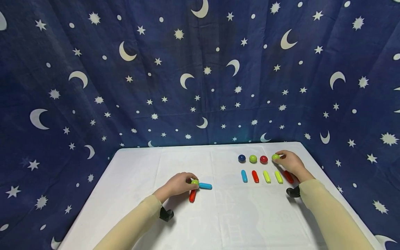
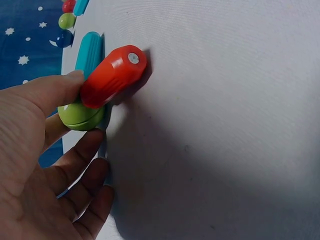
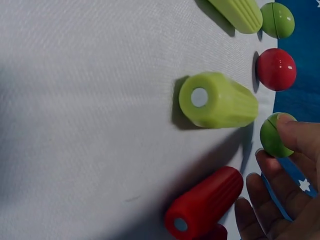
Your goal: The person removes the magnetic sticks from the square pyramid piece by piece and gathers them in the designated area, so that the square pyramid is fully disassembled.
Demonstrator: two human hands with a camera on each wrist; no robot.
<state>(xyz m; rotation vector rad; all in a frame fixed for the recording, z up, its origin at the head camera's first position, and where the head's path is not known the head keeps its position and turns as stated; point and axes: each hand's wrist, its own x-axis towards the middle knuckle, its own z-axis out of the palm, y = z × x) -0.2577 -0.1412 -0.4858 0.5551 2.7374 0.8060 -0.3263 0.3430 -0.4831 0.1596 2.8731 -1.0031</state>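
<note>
My left hand (image 1: pixel 180 183) pinches a green ball (image 2: pixel 80 117) between thumb and fingers. Against that ball sit the ends of a red magnetic rod (image 2: pixel 114 76) and a blue rod (image 1: pixel 205 186), set at an angle to each other. A pale disc shows on the red rod's free end. At the back right, my right hand (image 1: pixel 291 162) holds another green ball (image 3: pixel 275 135) with thumb and fingertips. Just below that hand lies a second red rod (image 3: pixel 204 202), partly covered by the wrist in the head view.
Left of my right hand, a dark blue ball (image 1: pixel 242 158), a green ball (image 1: pixel 253 159) and a red ball (image 1: pixel 264 159) form a row. Before them lie a blue rod (image 1: pixel 244 176), a red rod (image 1: pixel 255 176) and two yellow-green rods (image 1: pixel 266 176) on the white table (image 1: pixel 250 215). A starry curtain (image 1: pixel 175 114) hangs behind.
</note>
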